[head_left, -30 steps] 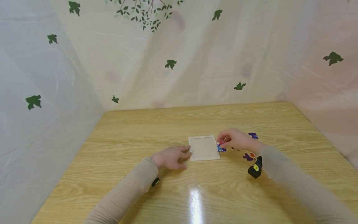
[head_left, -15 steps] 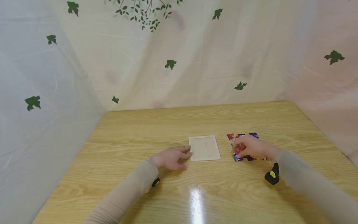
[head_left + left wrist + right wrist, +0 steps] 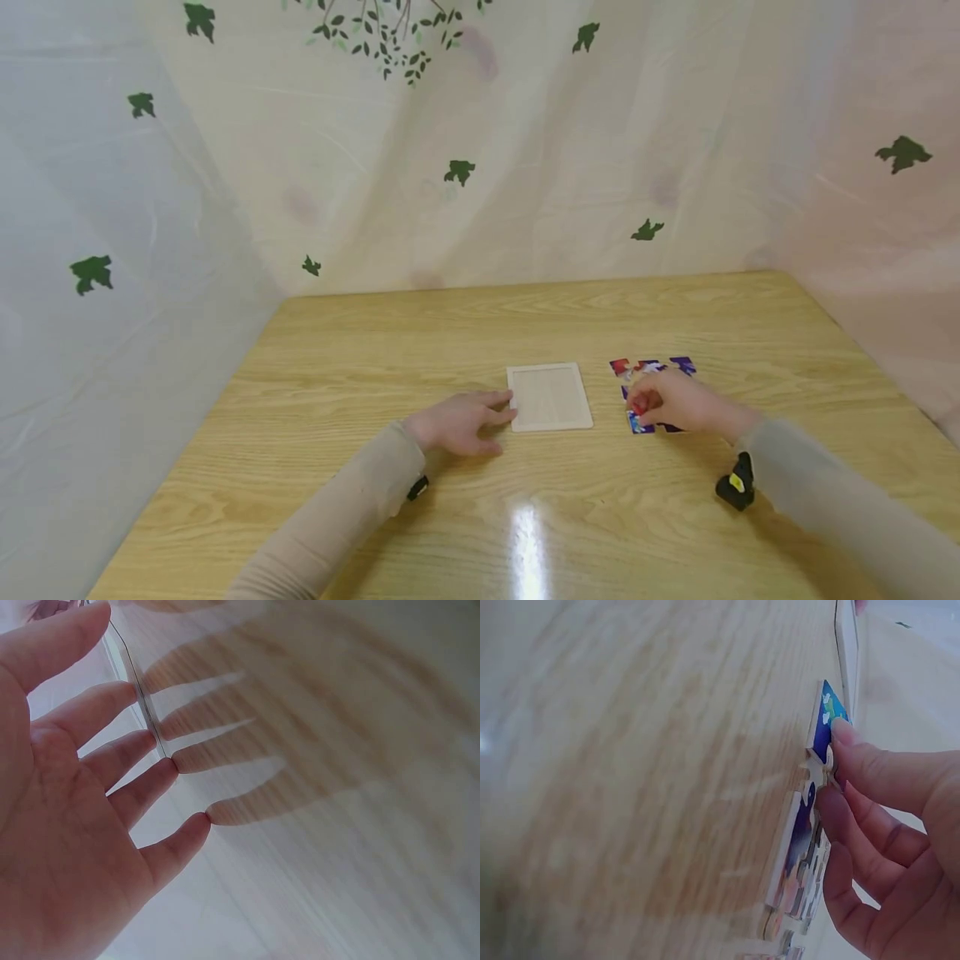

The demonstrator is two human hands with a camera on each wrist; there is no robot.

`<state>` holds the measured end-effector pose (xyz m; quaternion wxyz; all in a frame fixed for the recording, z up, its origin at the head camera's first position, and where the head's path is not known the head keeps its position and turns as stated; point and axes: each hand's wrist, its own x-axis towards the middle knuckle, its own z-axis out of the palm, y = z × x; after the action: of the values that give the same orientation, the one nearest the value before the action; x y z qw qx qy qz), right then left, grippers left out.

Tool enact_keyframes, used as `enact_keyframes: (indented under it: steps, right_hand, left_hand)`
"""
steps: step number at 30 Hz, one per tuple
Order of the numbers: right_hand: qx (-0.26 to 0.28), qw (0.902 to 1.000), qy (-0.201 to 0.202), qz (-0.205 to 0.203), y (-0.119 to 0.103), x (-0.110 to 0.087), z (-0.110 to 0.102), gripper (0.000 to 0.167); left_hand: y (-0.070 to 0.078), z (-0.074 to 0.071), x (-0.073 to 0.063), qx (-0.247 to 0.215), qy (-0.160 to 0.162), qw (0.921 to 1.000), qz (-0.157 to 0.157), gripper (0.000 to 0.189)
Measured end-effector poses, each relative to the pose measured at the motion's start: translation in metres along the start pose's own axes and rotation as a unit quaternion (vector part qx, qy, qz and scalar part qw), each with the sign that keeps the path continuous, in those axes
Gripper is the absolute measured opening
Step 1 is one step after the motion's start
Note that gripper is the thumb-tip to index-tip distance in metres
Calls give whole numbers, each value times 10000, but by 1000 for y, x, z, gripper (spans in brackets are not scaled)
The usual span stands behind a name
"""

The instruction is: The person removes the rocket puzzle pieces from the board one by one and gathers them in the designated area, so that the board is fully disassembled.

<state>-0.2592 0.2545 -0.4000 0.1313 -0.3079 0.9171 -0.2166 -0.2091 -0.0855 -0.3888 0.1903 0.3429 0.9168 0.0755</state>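
A square wooden puzzle tray (image 3: 551, 428) lies on the table with its pale recess bare. My left hand (image 3: 459, 423) touches the tray's left edge with spread, nearly straight fingers; in the left wrist view the fingertips (image 3: 193, 825) meet the surface. To the right of the tray, my right hand (image 3: 678, 402) pinches a blue jigsaw piece (image 3: 823, 724) between thumb and fingers, low over the table. It sits at the near left corner of a group of jigsaw pieces (image 3: 619, 367), partly hidden under the hand. Another dark blue piece (image 3: 801, 829) lies right beside it.
The wood-grain table (image 3: 375, 350) reaches back to a pale curtain (image 3: 375, 208) with green bird shapes. Black wrist cameras hang under both sleeves, the right one (image 3: 737, 483) close above the tabletop.
My right hand has moved right, away from the tray's right edge, carrying the blue jigsaw piece to the near left corner of the other pieces. The left hand has stayed in place.
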Motion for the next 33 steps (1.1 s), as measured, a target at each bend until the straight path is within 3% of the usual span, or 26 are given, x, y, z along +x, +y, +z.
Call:
enact_keyframes:
  steps: [33]
  right_hand:
    - [-159,9995,199,173,-8,-2,7,13]
  left_hand:
    - [-4,1,3,-63,9,10000,-59,58]
